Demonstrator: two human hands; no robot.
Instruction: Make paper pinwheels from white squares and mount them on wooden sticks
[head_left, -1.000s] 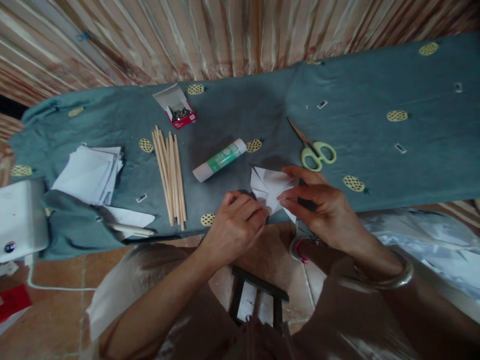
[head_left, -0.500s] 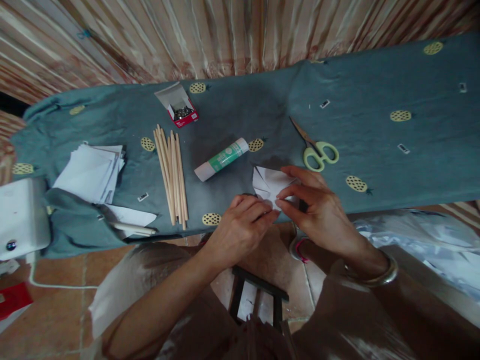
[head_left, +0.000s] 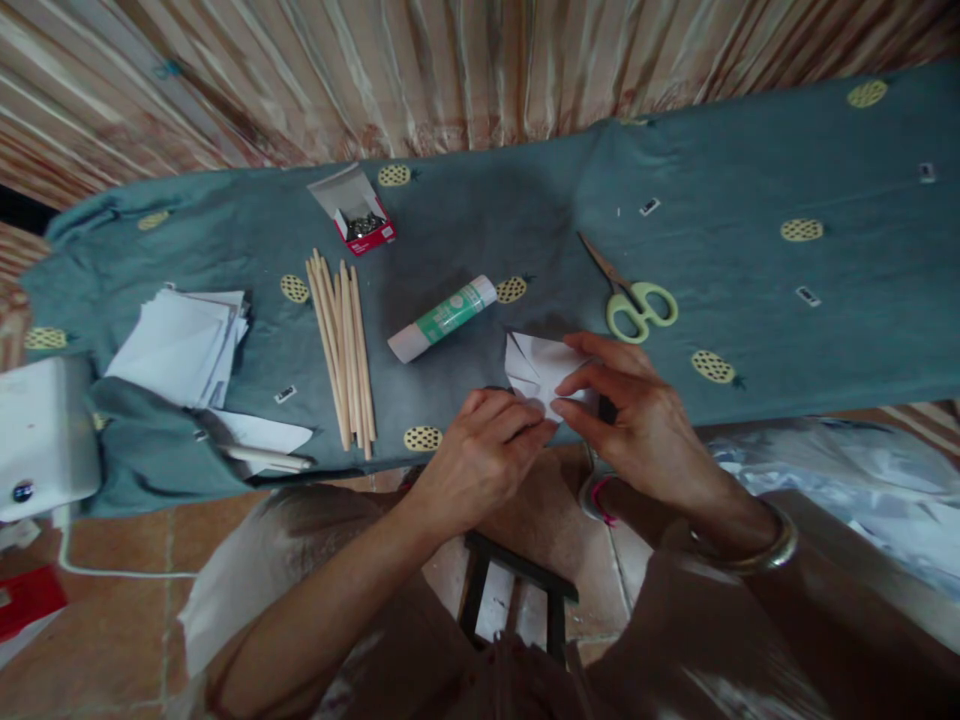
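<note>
A small white piece of paper [head_left: 536, 362] with cut or folded flaps is between my hands at the table's near edge. My left hand [head_left: 487, 450] grips its lower left corner, fingers curled together. My right hand [head_left: 626, 405] has thumb and fingers closed on the paper's right side, a bangle at the wrist. Just beyond the paper lies a glue stick [head_left: 444, 318] with a green label, on its side. Green-handled scissors [head_left: 630, 295] rest to the right of it, blades slightly parted and pointing away.
Several wooden sticks [head_left: 345, 355] lie left of the glue stick. Behind them stands an open red-and-white box [head_left: 365, 225] of small metal pieces. A stack of white paper [head_left: 180, 345] and a white device [head_left: 49, 435] with a cable occupy the left end. A patterned cloth [head_left: 720, 270] covers the table.
Almost nothing differs. Both hands keep the same hold on the paper, with only a very slight shift of the right fingers.
</note>
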